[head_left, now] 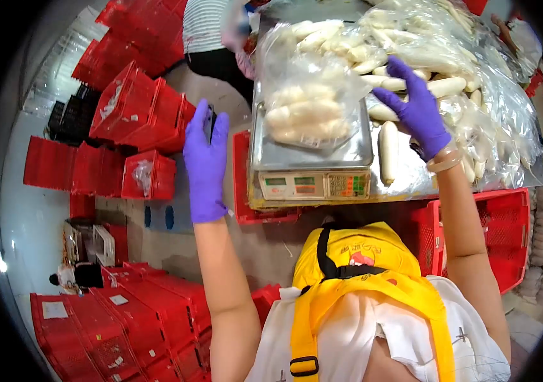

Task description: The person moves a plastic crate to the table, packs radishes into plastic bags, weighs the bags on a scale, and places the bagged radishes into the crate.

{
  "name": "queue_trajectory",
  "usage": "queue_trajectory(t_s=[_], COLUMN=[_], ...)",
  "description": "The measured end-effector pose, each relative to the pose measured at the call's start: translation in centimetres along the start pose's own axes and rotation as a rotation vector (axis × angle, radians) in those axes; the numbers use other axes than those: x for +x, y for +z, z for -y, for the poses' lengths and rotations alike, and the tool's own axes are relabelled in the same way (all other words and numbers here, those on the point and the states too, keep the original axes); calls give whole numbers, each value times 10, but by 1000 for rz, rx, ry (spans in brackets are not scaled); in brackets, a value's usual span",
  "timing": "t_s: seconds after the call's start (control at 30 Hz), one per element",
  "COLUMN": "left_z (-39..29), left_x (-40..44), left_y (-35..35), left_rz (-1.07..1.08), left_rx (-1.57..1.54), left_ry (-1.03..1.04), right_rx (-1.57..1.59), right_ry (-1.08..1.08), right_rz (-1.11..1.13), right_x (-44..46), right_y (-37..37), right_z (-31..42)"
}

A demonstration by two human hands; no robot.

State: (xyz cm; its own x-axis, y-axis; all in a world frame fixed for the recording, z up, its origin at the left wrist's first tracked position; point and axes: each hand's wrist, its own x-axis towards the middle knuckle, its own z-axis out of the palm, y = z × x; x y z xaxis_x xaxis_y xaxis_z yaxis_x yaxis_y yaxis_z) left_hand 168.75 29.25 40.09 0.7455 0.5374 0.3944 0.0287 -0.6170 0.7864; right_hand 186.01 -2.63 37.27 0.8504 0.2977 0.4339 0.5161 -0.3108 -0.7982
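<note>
The radish bag (306, 118) sits on the scale (314, 161); weighing seems in hand. Right of the scale, your right hand (421, 113) spreads, empty; left of it, your left hand (206, 162) apparently pinches a dark object (210, 125). Lifting the bag would call for both hands.

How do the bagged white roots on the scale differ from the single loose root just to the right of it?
The bagged roots are several, inside clear plastic; the loose root is single and bare.
The bagged roots rest on the scale; the loose root lies on the table beside it.
The bagged roots lie mostly crosswise in view; the loose root runs lengthwise.
Both are pale and elongated.
</note>
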Motion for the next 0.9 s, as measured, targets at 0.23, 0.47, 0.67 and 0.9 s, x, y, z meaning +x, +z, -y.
queue_trajectory(t_s=[0.23, 0.47, 0.67, 0.9], left_z=[27, -12, 72, 30], left_x=[42, 73, 95, 34], left_y=[10, 114, 106, -20], left_rz=[-129, -104, 178, 22], left_rx=[-57, 387, 656, 119], left_ry=[130, 239, 89, 36], right_rx=[-256, 17, 678, 451], right_ry=[-47, 314, 178, 310], right_rz=[22, 215, 217, 185], right_x=[17, 27, -31, -76], right_y=[40, 93, 45, -5], right_z=[-2, 3, 79, 100])
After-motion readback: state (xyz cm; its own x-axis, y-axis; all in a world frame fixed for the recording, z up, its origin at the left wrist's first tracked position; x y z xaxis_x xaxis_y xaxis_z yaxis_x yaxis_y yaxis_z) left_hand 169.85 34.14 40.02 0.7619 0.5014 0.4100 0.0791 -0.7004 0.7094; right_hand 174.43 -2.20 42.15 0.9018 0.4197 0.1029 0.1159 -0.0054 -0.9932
